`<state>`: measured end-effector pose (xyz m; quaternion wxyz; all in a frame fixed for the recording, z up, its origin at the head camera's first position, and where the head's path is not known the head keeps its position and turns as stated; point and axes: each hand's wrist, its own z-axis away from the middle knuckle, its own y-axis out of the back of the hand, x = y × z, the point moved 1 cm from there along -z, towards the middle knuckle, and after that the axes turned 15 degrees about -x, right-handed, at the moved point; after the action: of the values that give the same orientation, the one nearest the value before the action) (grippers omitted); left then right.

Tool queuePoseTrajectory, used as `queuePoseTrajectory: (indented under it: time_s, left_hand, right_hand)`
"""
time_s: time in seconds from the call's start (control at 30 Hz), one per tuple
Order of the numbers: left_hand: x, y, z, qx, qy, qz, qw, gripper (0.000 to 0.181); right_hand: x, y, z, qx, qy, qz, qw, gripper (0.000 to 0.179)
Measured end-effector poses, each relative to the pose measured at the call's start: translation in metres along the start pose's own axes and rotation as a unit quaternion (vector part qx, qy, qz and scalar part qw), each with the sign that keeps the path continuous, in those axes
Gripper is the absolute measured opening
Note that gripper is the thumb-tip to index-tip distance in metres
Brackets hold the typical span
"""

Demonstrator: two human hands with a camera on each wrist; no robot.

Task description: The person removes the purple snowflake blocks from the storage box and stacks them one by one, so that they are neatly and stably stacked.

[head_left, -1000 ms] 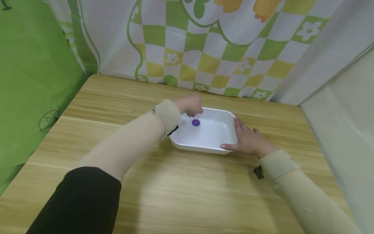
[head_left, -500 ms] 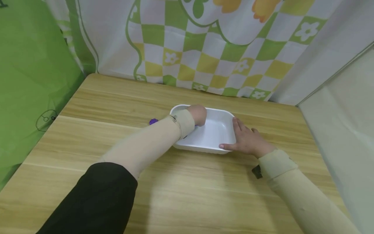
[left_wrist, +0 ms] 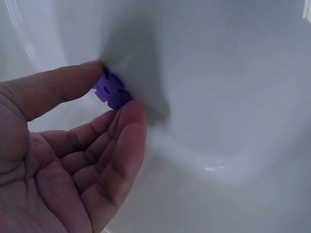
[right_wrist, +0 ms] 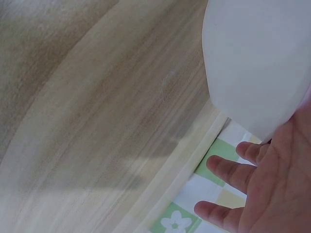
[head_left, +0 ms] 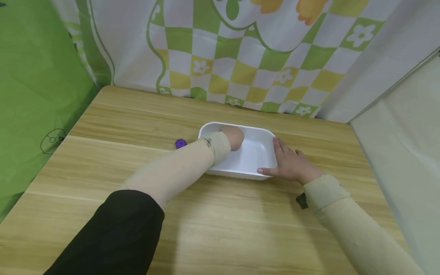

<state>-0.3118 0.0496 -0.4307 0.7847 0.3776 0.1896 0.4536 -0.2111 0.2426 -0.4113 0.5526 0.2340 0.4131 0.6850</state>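
My left hand (head_left: pixel 233 137) reaches down into a white plastic tray (head_left: pixel 252 152). In the left wrist view, its thumb and fingertips pinch a small purple notched disc (left_wrist: pixel 111 90) against the backdrop of the tray's white inside; the head view hides this disc behind the hand. A second purple disc (head_left: pixel 180 143) lies on the table left of the tray, partly covered by the forearm. At the tray's right end rests my right hand (head_left: pixel 292 162), thumb over the near rim and index finger along the side. The right wrist view shows its other fingers (right_wrist: pixel 231 174) extended and spread beside the tray.
The tray stands on a wooden table (head_left: pixel 220 229). Behind the far edge hangs a checked curtain (head_left: pixel 247 65); a green cloth (head_left: pixel 38 95) lies to the left, with a thin dark wire (head_left: pixel 51 140) on it. A pale wall (head_left: pixel 405 126) bounds the right side.
My left hand has lowered into the tray and moved slightly right, and now pinches the disc. The disc on the table has come into sight beside the forearm. My right hand stays in place.
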Motion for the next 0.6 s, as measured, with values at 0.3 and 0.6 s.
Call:
queuePoseTrajectory:
  time_s: [0.3, 0.6]
  left_hand:
    - [0.0, 0.001, 0.016, -0.024, -0.027, -0.012, 0.9993, 0.014]
    - [0.001, 0.03, 0.06, -0.02, -0.146, 0.194, 0.97, 0.016]
  right_hand:
    - [0.001, -0.002, -0.002, 0.003, 0.005, -0.009, 0.9999, 0.125]
    - [0.002, -0.004, -0.003, 0.002, -0.001, -0.007, 1.0, 0.126]
